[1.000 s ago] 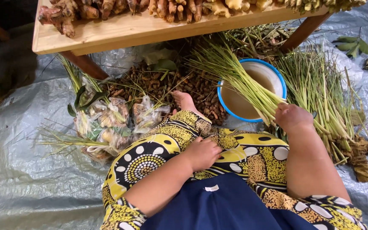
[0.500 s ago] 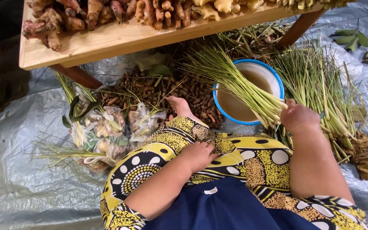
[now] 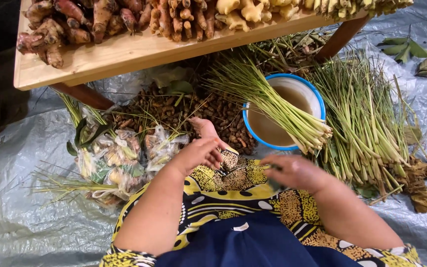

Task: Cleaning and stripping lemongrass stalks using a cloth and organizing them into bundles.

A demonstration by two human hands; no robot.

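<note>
Hands meet at frame centre: left hand [image 3: 198, 153] loosely spread, right hand [image 3: 292, 173] blurred, grip unclear, beside lemongrass bundle [image 3: 277, 111] on bowl [image 3: 317, 101].

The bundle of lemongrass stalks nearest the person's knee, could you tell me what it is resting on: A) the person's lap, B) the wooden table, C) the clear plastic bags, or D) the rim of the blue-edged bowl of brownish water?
D: the bundle of lemongrass stalks lies slantwise across the blue-edged bowl, cut ends over its near rim.
</note>
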